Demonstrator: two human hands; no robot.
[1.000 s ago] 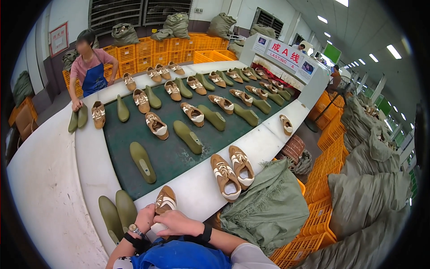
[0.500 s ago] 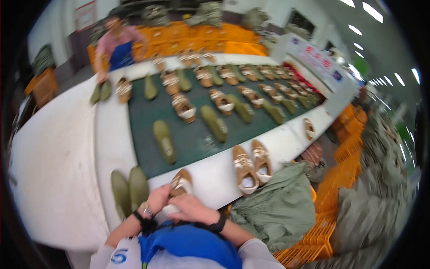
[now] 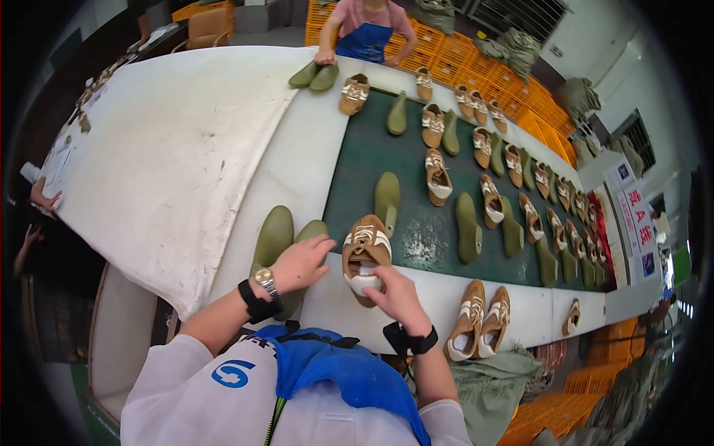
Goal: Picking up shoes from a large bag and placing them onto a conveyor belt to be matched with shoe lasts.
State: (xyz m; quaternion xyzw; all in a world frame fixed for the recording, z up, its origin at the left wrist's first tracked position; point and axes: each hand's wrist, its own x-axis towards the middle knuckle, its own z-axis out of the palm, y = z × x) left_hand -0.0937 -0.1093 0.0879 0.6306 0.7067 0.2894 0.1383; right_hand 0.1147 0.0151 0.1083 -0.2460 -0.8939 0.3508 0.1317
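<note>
My right hand [image 3: 398,299] grips the white heel of a brown-and-white lace-up shoe [image 3: 368,236], its thumb and fingers at the heel collar. The shoe's toe points away from me, over the edge of the dark green belt [image 3: 424,249]. My left hand [image 3: 299,264] is just left of the shoe, fingers stretched out and apart from it. It hovers over a pair of green shoe lasts [image 3: 273,236], partly hiding the right one. Another green last [image 3: 387,195] lies on the belt just beyond the shoe.
Rows of similar shoes [image 3: 439,178] and green lasts [image 3: 468,227] cover the belt. Two finished-looking shoes [image 3: 468,316] stand on the white border [image 3: 424,286] at right. Across the table, a person in a blue apron [image 3: 362,46] touches two lasts [image 3: 323,76]. Orange crates [image 3: 547,409] stand at lower right.
The view has swung left. My left hand has come away from the shoe and moved toward the lasts, while my right hand keeps hold of the heel.
</note>
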